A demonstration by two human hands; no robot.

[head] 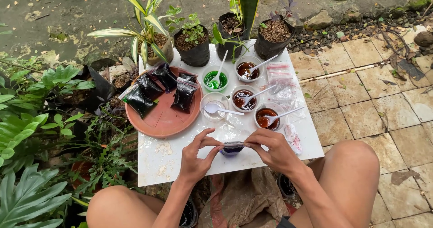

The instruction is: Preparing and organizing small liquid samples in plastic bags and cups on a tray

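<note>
Looking down from my head camera, I sit with my knees apart at a white table [180, 165]. Both my hands are at its near edge, pinching the top of a small clear bag [232, 147] with dark liquid in its bottom. My left hand [196, 158] has thumb and forefinger closed on the bag's left corner, the other fingers loosely curled. My right hand [273, 150] pinches the right corner the same way, fingers bent over it. The bag hangs between the two hands, just above the table.

Just beyond my hands stand five small clear cups, each with a white spoon. The green cup [215, 79] is at the far left, an empty-looking cup [214, 107] is below it, and three brown cups [264, 117] run down to the right. Beside those, on the right, lies a heap of empty clear bags [284, 90].

To the left sits a round terracotta tray [164, 122] with four filled dark bags [184, 95] lying on its far half. Along the far edge stand potted plants [193, 43] in black bags of soil. Leafy green plants [31, 133] crowd my left side, and stone paving [361, 101] lies to the right.
</note>
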